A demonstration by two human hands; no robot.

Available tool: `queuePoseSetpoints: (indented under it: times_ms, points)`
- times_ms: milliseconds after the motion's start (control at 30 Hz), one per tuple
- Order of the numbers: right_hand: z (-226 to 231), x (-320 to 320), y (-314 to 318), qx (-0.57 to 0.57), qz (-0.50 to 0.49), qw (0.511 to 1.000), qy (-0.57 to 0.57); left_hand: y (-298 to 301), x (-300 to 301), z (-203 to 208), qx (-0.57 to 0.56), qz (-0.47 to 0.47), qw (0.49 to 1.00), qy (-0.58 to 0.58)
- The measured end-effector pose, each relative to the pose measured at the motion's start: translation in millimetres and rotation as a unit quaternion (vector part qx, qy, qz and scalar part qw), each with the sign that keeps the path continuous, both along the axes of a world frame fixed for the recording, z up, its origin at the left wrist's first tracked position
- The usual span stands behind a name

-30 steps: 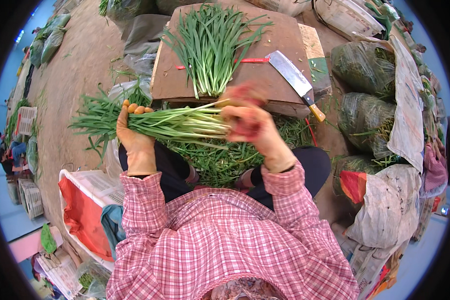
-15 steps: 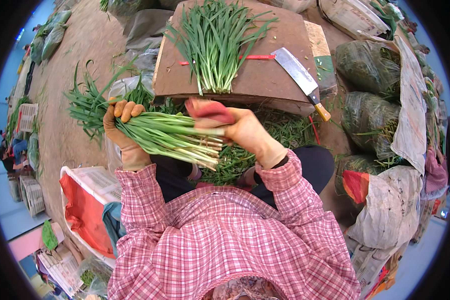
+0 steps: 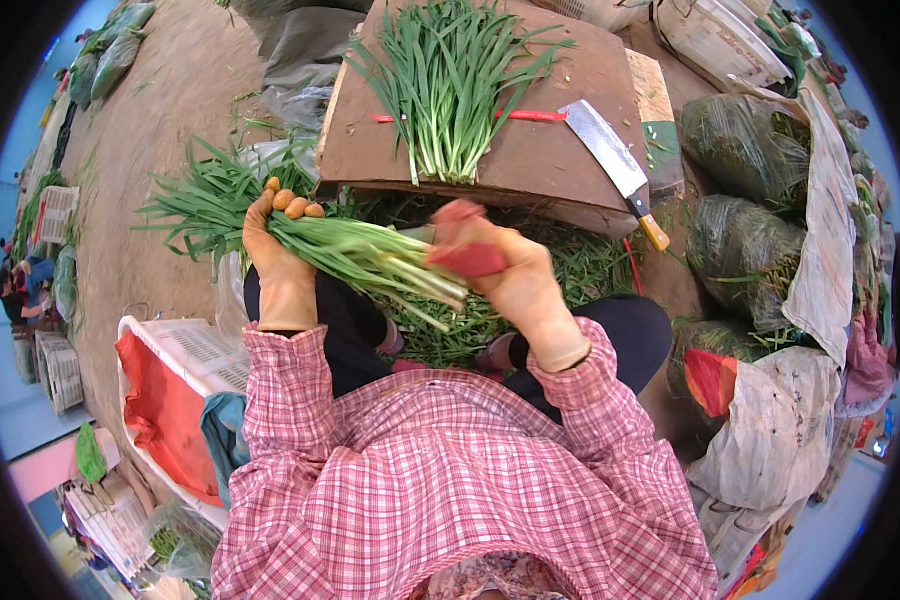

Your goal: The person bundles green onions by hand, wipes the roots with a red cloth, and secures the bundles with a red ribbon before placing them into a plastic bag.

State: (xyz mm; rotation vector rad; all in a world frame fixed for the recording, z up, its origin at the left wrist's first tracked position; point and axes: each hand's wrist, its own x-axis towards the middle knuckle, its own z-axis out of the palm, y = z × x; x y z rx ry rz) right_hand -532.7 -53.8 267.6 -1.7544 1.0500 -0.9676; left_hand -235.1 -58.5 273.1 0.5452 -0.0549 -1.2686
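My left hand (image 3: pixel 282 262), in a tan glove, is closed around a bunch of leafy garlic greens (image 3: pixel 360 250). The leaves fan out to the left and the pale stem ends point right. At those stem ends is my gloved right hand (image 3: pixel 522 290), smeared by motion. Red covers its finger area; whether that is the glove or something held, I cannot make out. A second bunch of greens (image 3: pixel 450 95) lies on the brown board (image 3: pixel 380 150) ahead, across a red strip (image 3: pixel 532 116). To its right rests a cleaver (image 3: pixel 607 150) with a wooden handle.
Loose green trimmings (image 3: pixel 595 262) cover the ground between my legs and the board. On the left stands a white crate (image 3: pixel 195 350) with red cloth. Clear bags of greens (image 3: pixel 745 245) line the right side, partly under a pale sack (image 3: pixel 825 230).
Both hands and the held bunch have shifted slightly right in the picture. My right hand has moved a little down along the stem ends. The whole view has shifted slightly.
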Motion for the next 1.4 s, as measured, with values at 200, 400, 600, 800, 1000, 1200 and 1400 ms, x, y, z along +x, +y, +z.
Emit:
queuePoseSetpoints:
  times_ms: [200, 400, 600, 800, 1000, 1200, 1400]
  points:
    - [16, -53, -2, 0.277, -0.033, 0.941, -0.19, -6, 46, -5, 0.069, 0.11, 0.991, 0.024]
    - [-6, 15, -20, -0.063, 0.053, 0.996, 0.02, -10, 8, -2, 0.112, 0.075, 0.991, 0.019]
    - [0, -54, -32, 0.297, -0.116, 0.929, -0.186, -10, 36, 1, 0.193, 0.151, 0.969, 0.04]
    - [-10, 17, -23, -0.013, -0.031, 0.999, 0.003, -13, 7, -2, 0.121, 0.091, 0.988, 0.03]
    - [-13, -45, -48, 0.31, -0.093, 0.913, -0.249, -1, 31, -14, 0.143, 0.125, 0.981, 0.041]
    - [-15, 17, -23, 0.129, -0.049, 0.987, 0.076, -4, 5, -5, 0.115, 0.078, 0.989, 0.041]
    - [-3, -29, -52, 0.33, -0.158, 0.846, -0.389, 2, 28, -11, 0.131, 0.079, 0.985, 0.083]
